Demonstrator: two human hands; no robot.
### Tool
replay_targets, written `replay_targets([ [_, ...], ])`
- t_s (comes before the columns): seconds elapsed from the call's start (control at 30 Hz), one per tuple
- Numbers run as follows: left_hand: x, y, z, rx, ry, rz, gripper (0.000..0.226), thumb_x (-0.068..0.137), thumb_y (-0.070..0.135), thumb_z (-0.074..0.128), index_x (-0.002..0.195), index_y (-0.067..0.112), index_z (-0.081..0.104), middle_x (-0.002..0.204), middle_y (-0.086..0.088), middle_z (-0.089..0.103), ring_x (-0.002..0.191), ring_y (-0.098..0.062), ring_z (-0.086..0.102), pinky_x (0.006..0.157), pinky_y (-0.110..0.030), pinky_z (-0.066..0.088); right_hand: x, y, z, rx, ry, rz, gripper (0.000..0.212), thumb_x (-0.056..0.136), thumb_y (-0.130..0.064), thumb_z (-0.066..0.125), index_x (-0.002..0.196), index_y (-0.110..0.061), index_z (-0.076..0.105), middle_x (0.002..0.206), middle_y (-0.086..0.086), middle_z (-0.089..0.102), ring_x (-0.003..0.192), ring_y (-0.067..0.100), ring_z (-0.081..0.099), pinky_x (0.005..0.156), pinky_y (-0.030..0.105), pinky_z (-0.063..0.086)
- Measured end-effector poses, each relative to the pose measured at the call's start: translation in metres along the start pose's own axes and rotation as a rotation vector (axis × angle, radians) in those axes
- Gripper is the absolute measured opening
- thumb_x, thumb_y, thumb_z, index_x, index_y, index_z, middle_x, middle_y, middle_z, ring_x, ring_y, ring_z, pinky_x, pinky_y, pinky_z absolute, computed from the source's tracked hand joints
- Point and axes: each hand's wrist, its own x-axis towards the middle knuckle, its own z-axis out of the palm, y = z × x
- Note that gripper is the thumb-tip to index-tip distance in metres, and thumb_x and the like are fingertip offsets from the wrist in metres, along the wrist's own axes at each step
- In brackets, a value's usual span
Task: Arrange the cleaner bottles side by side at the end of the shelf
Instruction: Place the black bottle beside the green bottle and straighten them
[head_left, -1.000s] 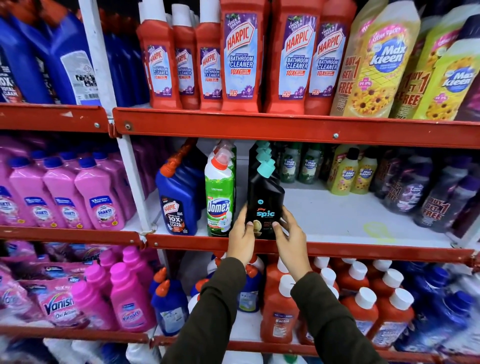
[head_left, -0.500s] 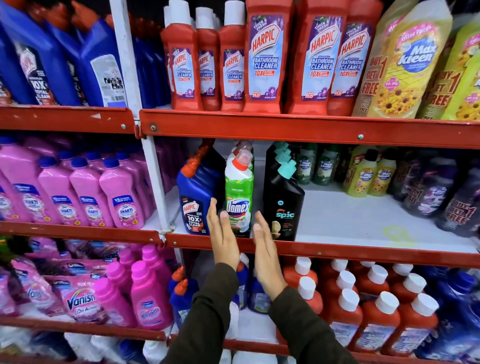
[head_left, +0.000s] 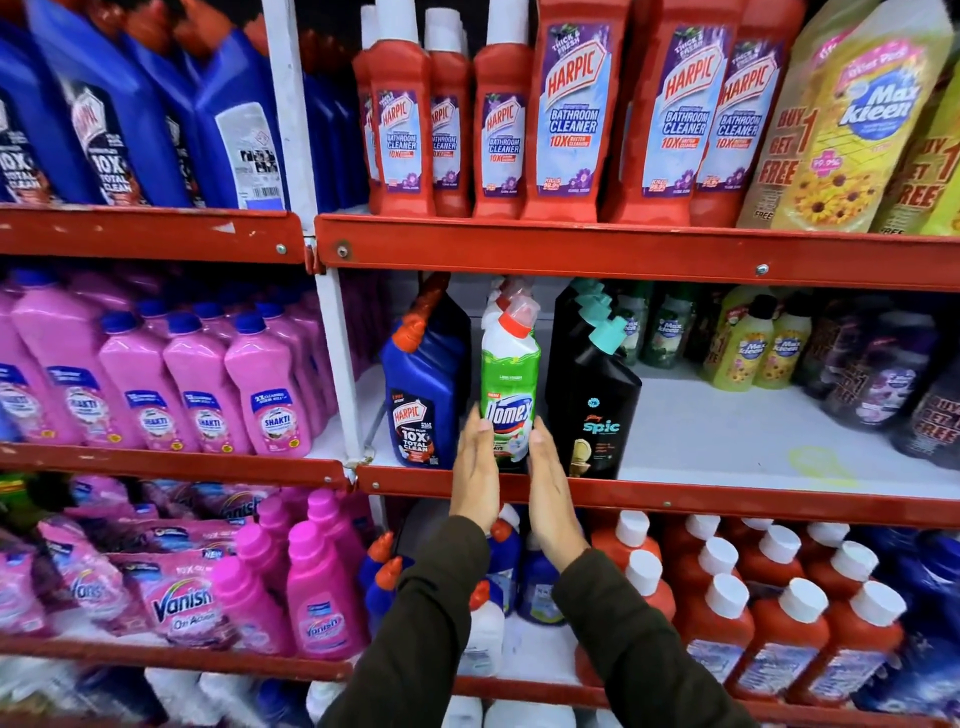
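Observation:
Three cleaner rows stand at the left end of the middle shelf (head_left: 727, 500): a blue Harpic bottle (head_left: 423, 400), a green and white Domex bottle (head_left: 511, 371) and a black Spic bottle (head_left: 597, 410) with a teal cap. More of each kind stand behind them. My left hand (head_left: 474, 467) lies flat against the Domex bottle's left side. My right hand (head_left: 550, 486) lies flat against its right side. The bottle's lower part is pressed between both palms, fingers straight. It stands upright on the shelf, with narrow gaps to its neighbours.
A white upright post (head_left: 337, 364) bounds the shelf's left end. Small Max Kleen bottles (head_left: 753, 348) and dark purple packs (head_left: 883, 374) stand at the back right, with bare white shelf board (head_left: 727, 431) in front. Red Harpic bottles (head_left: 571, 114) stand above, red bottles with white caps (head_left: 727, 613) below.
Both hands let go of the black Spic bottle, moved left and closed in on the Domex bottle's sides. The camera view shifted left.

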Motion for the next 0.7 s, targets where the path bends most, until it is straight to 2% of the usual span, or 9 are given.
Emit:
replay_targets([
  [0.07, -0.008, 0.003, -0.004, 0.006, 0.044, 0.046, 0.061, 0.094, 0.058, 0.034, 0.147, 0.029, 0.039, 0.154, 0.006, 0.043, 0.143, -0.007, 0.038, 0.123, -0.042, 0.028, -0.01, -0.003, 0.005, -0.072, 0.133, -0.072, 0.046, 0.107, -0.038, 0.036, 0.151, -0.024, 0.041, 0.153, -0.007, 0.045, 0.128, -0.016, 0.044, 0.098, -0.004, 0.034],
  [0.1, -0.011, 0.004, -0.008, 0.011, 0.098, 0.106, 0.053, 0.098, 0.048, 0.035, 0.145, 0.026, 0.043, 0.152, 0.006, 0.046, 0.141, -0.007, 0.041, 0.121, -0.039, 0.032, -0.016, -0.004, 0.008, -0.108, 0.203, -0.139, 0.044, 0.107, -0.035, 0.036, 0.149, -0.022, 0.044, 0.151, -0.006, 0.046, 0.13, -0.013, 0.044, 0.099, -0.003, 0.034],
  [0.17, -0.018, 0.009, -0.019, 0.003, 0.243, 0.264, 0.042, 0.101, 0.03, 0.035, 0.139, 0.019, 0.051, 0.143, 0.003, 0.054, 0.134, -0.009, 0.049, 0.114, -0.032, 0.038, -0.027, -0.001, 0.018, -0.148, 0.243, -0.237, 0.042, 0.106, -0.032, 0.036, 0.143, -0.017, 0.051, 0.143, -0.004, 0.053, 0.135, 0.001, 0.048, 0.108, 0.012, 0.04],
  [0.27, -0.011, 0.01, -0.042, 0.026, 0.417, 0.379, 0.045, 0.101, 0.029, 0.031, 0.137, 0.01, 0.051, 0.139, -0.002, 0.053, 0.129, -0.004, 0.049, 0.109, -0.016, 0.035, -0.032, 0.0, 0.041, -0.129, 0.05, -0.186, 0.051, 0.102, -0.041, 0.036, 0.145, -0.018, 0.051, 0.149, -0.005, 0.053, 0.14, 0.003, 0.046, 0.117, 0.021, 0.036],
  [0.33, 0.003, 0.009, -0.059, 0.054, 0.461, 0.323, 0.053, 0.099, 0.038, 0.029, 0.143, 0.012, 0.044, 0.146, -0.003, 0.046, 0.136, -0.006, 0.041, 0.113, -0.015, 0.028, -0.027, 0.0, 0.056, -0.091, -0.044, -0.061, 0.053, 0.105, -0.042, 0.036, 0.152, -0.021, 0.041, 0.16, -0.008, 0.041, 0.147, 0.0, 0.035, 0.124, 0.024, 0.025],
  [0.47, 0.025, 0.005, -0.083, 0.068, 0.319, 0.031, 0.06, 0.1, 0.047, 0.023, 0.153, 0.018, 0.026, 0.162, -0.002, 0.026, 0.15, -0.011, 0.02, 0.119, -0.025, 0.012, -0.003, 0.006, 0.074, -0.048, -0.086, 0.116, 0.055, 0.106, -0.043, 0.035, 0.157, -0.024, 0.028, 0.166, -0.008, 0.027, 0.15, 0.001, 0.024, 0.127, 0.029, 0.017],
  [0.57, 0.033, -0.002, -0.093, 0.055, 0.179, -0.025, 0.052, 0.103, 0.043, 0.024, 0.148, 0.02, 0.036, 0.157, -0.002, 0.038, 0.141, -0.007, 0.033, 0.12, -0.027, 0.018, 0.005, 0.015, 0.081, -0.055, -0.12, 0.151, 0.073, 0.094, -0.061, 0.042, 0.157, -0.025, 0.032, 0.164, -0.005, 0.034, 0.151, 0.007, 0.031, 0.129, 0.042, 0.022],
  [0.63, 0.035, -0.007, -0.096, 0.06, 0.154, -0.019, 0.058, 0.097, 0.052, 0.027, 0.145, 0.024, 0.04, 0.152, -0.001, 0.045, 0.14, -0.011, 0.039, 0.123, -0.038, 0.025, 0.005, 0.016, 0.082, -0.045, -0.128, 0.148, 0.074, 0.091, -0.059, 0.044, 0.157, -0.026, 0.032, 0.163, -0.004, 0.037, 0.15, 0.008, 0.034, 0.128, 0.043, 0.025],
  [0.7, 0.034, -0.009, -0.098, 0.065, 0.162, -0.025, 0.06, 0.094, 0.054, 0.028, 0.146, 0.027, 0.038, 0.154, 0.001, 0.042, 0.141, -0.01, 0.037, 0.123, -0.037, 0.024, 0.006, 0.015, 0.081, -0.035, -0.139, 0.136, 0.076, 0.09, -0.059, 0.047, 0.156, -0.026, 0.032, 0.162, -0.004, 0.038, 0.15, 0.009, 0.035, 0.128, 0.043, 0.025],
])
